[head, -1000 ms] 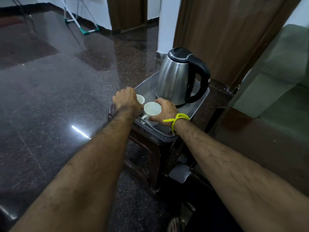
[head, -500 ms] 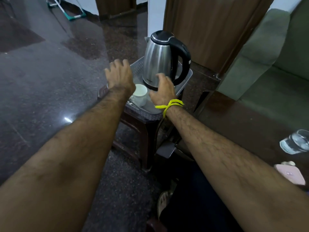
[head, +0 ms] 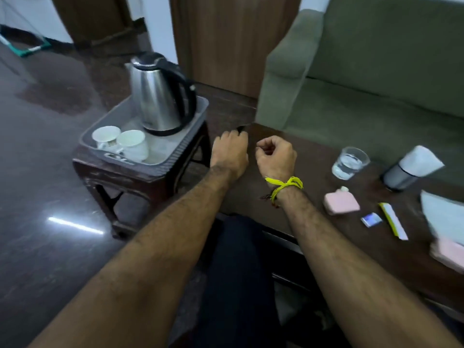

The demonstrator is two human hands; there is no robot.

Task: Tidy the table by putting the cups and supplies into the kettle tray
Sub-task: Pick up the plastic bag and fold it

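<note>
Two white cups stand side by side in the front left of the grey kettle tray, with the steel kettle behind them. Neither hand holds anything. My left hand hovers at the left corner of the dark wooden table, fingers curled downward. Just right of it is my right hand, loosely curled, with a yellow thread at the wrist. On the table to the right lie a pink pouch, a small blue sachet and a yellow-white stick sachet.
The tray rests on a dark wooden stool left of the table. A glass of water, a grey canister with white paper and a white and pink stack also sit on the table. A green sofa stands behind.
Both hands let go of the cups in the tray and drew back to the right, over the table corner. The view swung right, bringing the table's supplies into sight.
</note>
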